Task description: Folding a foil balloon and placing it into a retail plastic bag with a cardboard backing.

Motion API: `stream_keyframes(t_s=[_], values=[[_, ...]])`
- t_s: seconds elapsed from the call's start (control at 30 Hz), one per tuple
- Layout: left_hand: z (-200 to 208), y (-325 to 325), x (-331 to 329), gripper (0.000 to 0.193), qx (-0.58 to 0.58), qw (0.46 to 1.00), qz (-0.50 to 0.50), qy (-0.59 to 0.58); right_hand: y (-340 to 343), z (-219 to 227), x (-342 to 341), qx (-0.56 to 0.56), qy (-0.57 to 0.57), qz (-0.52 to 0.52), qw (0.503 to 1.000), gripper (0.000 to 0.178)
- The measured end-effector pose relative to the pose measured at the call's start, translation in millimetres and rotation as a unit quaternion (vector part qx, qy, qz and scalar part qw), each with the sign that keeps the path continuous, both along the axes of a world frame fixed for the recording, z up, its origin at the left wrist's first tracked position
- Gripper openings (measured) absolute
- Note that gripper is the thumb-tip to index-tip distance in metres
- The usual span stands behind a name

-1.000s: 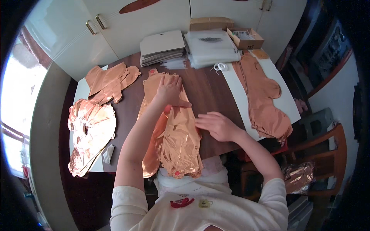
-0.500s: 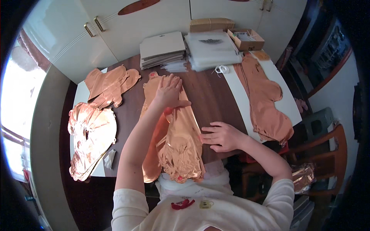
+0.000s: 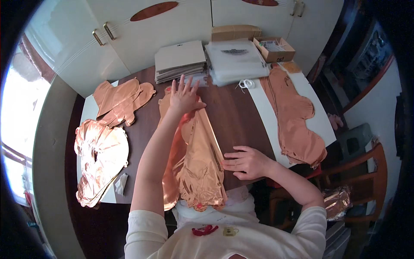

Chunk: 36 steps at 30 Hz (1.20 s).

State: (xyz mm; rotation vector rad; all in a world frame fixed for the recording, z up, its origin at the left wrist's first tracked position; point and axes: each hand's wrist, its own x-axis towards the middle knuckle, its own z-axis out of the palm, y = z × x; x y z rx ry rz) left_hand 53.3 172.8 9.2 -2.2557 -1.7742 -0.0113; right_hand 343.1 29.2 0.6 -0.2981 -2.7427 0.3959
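Your left hand [image 3: 184,101], fingers splayed, sits at 12 o'clock on the copper foil balloon [image 3: 202,172]; right hand [image 3: 250,163], fingers slightly apart, touches its 4 o'clock edge.

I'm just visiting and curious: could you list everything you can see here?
Table: one, dark brown, centre
White panels: two, white, table's left and right
Middle foil: one pile, copper, table's near middle
Side foil piles: three, copper, two left, one right
Card stack: one, grey, far side
Plastic sleeves: one stack, clear, beside the cards
Open box: one, tan, far right
Cord: one coil, white, before the sleeves
Crumpled tissue: one, white, near left
Chair: one, brown, right
Shiny packet: one, copper, by the chair
Cabinets: one row, white, behind
Left hand: one, bare, on middle foil
Right hand: one, bare, at its right edge
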Motion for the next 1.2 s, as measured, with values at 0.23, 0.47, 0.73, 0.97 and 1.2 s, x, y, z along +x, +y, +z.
stream_keyframes(t_s=[0.23,0.47,0.73,0.97,1.2], values=[[-2.0,17.0,-8.1,0.099,0.010,0.998,0.066,0.006,-3.4,0.4,-1.5,-0.017,0.012,0.004,1.000,0.037],[7.1,-29.1,-17.8,0.075,0.040,0.992,0.064,-0.103,-11.6,-1.3,3.6,-0.048,0.010,0.017,0.999,0.037],[18.4,-178.1,-71.0,0.067,-0.096,0.975,0.002,-0.201,2.4,2.6,-16.6,-0.120,0.116,-0.124,0.978,0.037],[15.6,-238.2,-55.1,0.075,-0.105,0.976,0.023,-0.190,38.5,0.8,-67.3,-0.077,0.039,-0.167,0.982,0.062],[7.0,-259.6,-48.3,0.071,-0.076,0.977,0.000,-0.197,20.6,-9.6,-81.4,-0.026,-0.138,-0.218,0.966,0.083]])
